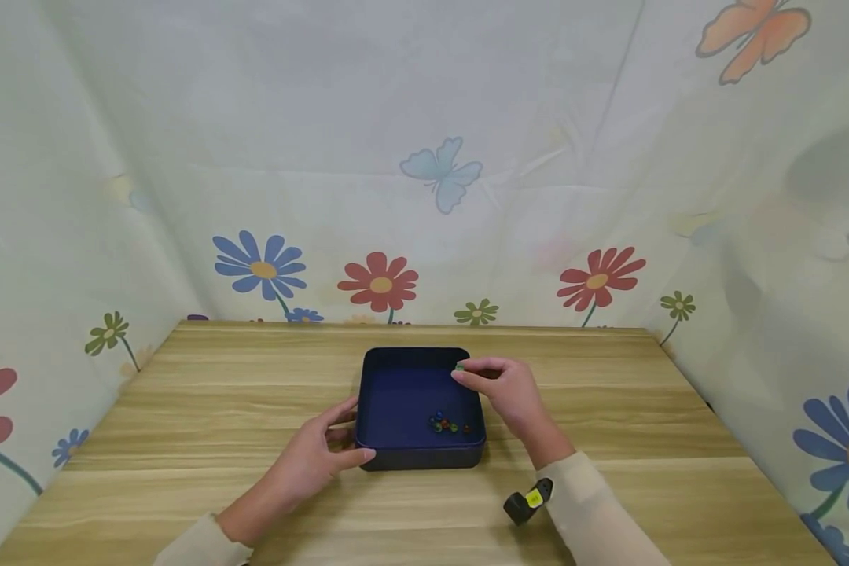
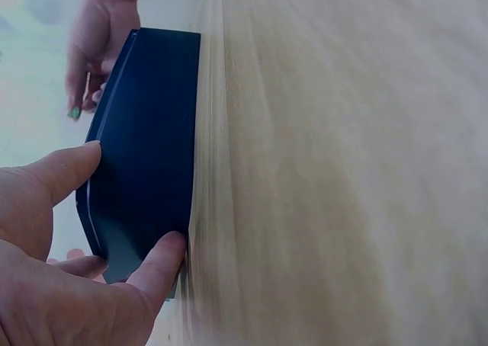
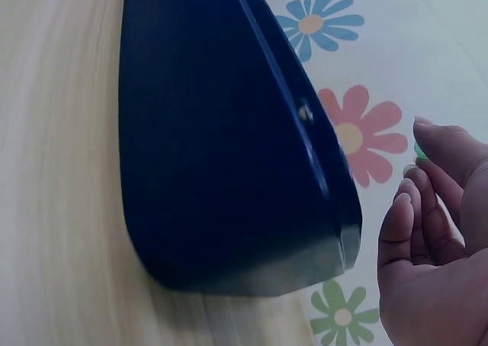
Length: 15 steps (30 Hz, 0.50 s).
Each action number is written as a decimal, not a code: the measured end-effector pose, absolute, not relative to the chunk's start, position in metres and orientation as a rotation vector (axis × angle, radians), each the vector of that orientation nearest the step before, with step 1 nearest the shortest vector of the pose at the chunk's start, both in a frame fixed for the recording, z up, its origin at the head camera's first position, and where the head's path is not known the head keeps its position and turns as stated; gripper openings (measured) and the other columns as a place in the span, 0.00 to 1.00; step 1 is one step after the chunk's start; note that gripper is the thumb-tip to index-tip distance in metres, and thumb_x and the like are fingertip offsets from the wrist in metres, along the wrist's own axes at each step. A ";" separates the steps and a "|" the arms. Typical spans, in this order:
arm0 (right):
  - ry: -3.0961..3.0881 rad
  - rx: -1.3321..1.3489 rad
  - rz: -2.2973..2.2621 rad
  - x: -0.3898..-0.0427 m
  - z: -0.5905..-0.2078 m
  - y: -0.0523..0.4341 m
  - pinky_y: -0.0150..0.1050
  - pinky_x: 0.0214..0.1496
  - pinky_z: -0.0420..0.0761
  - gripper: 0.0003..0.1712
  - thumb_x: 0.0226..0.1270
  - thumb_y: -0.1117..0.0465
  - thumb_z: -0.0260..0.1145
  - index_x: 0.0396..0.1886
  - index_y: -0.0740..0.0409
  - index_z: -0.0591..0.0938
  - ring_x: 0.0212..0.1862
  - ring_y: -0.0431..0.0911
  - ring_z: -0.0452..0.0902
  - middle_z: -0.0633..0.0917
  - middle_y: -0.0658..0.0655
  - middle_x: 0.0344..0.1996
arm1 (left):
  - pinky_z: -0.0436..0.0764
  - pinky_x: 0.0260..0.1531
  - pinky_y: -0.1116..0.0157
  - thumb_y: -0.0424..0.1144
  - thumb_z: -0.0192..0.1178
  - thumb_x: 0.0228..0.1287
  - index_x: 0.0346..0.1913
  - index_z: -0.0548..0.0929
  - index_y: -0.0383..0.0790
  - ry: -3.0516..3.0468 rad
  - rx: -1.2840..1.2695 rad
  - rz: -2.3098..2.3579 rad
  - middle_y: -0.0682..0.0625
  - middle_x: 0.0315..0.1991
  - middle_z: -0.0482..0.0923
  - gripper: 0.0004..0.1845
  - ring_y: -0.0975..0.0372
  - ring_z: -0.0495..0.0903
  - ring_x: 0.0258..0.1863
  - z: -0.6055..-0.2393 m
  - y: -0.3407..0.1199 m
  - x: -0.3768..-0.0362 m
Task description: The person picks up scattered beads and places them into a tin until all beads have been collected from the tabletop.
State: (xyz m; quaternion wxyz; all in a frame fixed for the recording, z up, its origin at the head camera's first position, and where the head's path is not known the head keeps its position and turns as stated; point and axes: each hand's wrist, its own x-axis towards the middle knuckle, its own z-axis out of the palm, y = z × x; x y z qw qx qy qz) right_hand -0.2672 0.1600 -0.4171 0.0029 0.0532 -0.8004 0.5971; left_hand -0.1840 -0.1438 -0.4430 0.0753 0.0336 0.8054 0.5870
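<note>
A dark blue square box [image 1: 420, 457], open at the top, stands on the wooden table. My left hand [image 1: 318, 456] holds its near left corner, thumb on the front wall and fingers along the left side. In the left wrist view, fingertips [image 2: 171, 243] press low against the box wall [image 2: 145, 148]. Between thumb and forefinger, my right hand [image 1: 505, 389] pinches a small green marble [image 1: 460, 367] over the box's far right part. The same green marble [image 3: 420, 151] shows in the right wrist view. Several coloured marbles [image 1: 444, 424] lie inside, toward the near right corner.
A black strap-like device with a yellow label [image 1: 534, 498] sits at the right sleeve cuff. Wood-grain table surface [image 1: 255, 377] surrounds the box. Behind the table hangs a pale cloth [image 1: 311, 118] printed with flowers and butterflies.
</note>
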 end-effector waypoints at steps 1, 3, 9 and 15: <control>-2.507 0.176 1.875 -0.268 -0.416 0.158 0.40 0.58 0.84 0.19 0.57 0.49 0.81 0.46 0.52 0.92 0.53 0.45 0.85 0.91 0.52 0.50 | 0.85 0.56 0.55 0.37 0.78 0.56 0.79 0.64 0.44 2.413 0.102 1.762 0.36 0.72 0.71 0.48 0.44 0.77 0.67 -0.443 -0.144 -0.184; -2.499 0.187 1.883 -0.268 -0.415 0.155 0.42 0.59 0.84 0.18 0.56 0.50 0.81 0.45 0.52 0.92 0.53 0.45 0.85 0.91 0.52 0.50 | 0.85 0.56 0.55 0.37 0.77 0.57 0.79 0.64 0.45 2.412 0.102 1.761 0.35 0.72 0.70 0.48 0.43 0.77 0.67 -0.443 -0.144 -0.184; -2.489 0.208 1.907 -0.270 -0.410 0.142 0.41 0.57 0.85 0.16 0.56 0.52 0.82 0.44 0.51 0.93 0.50 0.44 0.85 0.91 0.51 0.48 | 0.84 0.57 0.55 0.38 0.77 0.57 0.79 0.64 0.45 2.419 0.110 1.751 0.36 0.72 0.70 0.48 0.44 0.77 0.67 -0.445 -0.145 -0.185; -2.480 0.212 1.923 -0.272 -0.408 0.130 0.42 0.57 0.85 0.15 0.56 0.51 0.82 0.43 0.49 0.93 0.48 0.44 0.85 0.91 0.50 0.46 | 0.85 0.57 0.55 0.38 0.78 0.56 0.79 0.64 0.44 2.420 0.112 1.756 0.36 0.72 0.70 0.48 0.44 0.77 0.67 -0.446 -0.145 -0.186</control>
